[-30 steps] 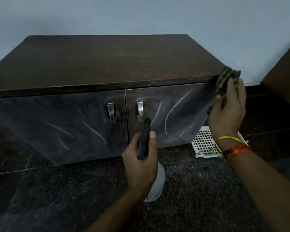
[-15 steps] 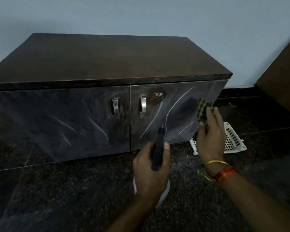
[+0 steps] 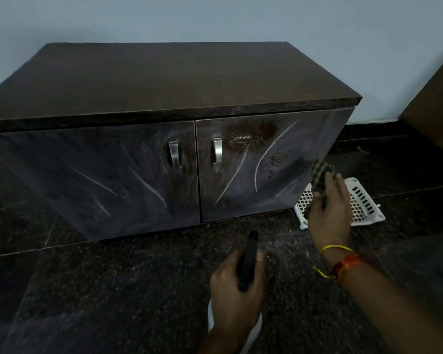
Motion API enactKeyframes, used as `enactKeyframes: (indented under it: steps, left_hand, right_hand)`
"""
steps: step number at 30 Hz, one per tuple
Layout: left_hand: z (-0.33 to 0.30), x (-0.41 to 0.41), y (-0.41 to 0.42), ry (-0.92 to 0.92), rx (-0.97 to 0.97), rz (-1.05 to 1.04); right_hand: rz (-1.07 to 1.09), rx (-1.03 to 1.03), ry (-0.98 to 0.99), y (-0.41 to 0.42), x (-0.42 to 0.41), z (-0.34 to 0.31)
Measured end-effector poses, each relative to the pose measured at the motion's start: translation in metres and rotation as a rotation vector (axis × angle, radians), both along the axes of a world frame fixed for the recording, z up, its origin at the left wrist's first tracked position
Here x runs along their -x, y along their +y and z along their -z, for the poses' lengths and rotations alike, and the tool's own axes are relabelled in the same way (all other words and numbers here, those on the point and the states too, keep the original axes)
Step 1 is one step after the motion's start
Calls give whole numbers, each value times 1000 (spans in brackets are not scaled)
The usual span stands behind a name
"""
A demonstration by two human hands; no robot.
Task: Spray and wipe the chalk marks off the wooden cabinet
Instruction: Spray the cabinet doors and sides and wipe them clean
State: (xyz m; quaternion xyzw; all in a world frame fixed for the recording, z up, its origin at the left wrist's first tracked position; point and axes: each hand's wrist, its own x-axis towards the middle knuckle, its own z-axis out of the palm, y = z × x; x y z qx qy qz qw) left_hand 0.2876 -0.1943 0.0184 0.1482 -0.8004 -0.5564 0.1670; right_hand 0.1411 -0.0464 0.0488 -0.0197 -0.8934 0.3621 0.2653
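Note:
A low dark wooden cabinet (image 3: 164,80) stands against the wall, with two doors and metal handles. White chalk strokes cross the left door (image 3: 149,187) and the right door (image 3: 260,162). A wet sprayed patch (image 3: 243,141) shines on the upper right door. My left hand (image 3: 237,295) grips a spray bottle with a black nozzle (image 3: 247,261) pointing at the cabinet; the white body is mostly hidden below the hand. My right hand (image 3: 329,213) holds a checked cloth (image 3: 321,175) near the right door's lower right corner; touching or apart I cannot tell.
A white plastic perforated basket (image 3: 363,203) lies on the dark speckled stone floor beside the cabinet's right end, behind my right hand. A brown wooden panel (image 3: 437,111) rises at the far right. A pale wall runs behind the cabinet.
My right hand with the cloth dropped from the cabinet's top right corner to its lower right. The spray bottle pulled back and lower. A wet patch appeared on the right door.

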Motion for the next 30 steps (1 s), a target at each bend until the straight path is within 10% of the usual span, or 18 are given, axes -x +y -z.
enactKeyframes:
  steps: [12, 30]
  left_hand:
    - [19, -36, -30, -259, -19, -201]
    - [12, -47, -97, -10, -102, -357]
  right_hand:
    - [-41, 14, -71, -23, -12, -2]
    - [-416, 81, -61, -115, -51, -20]
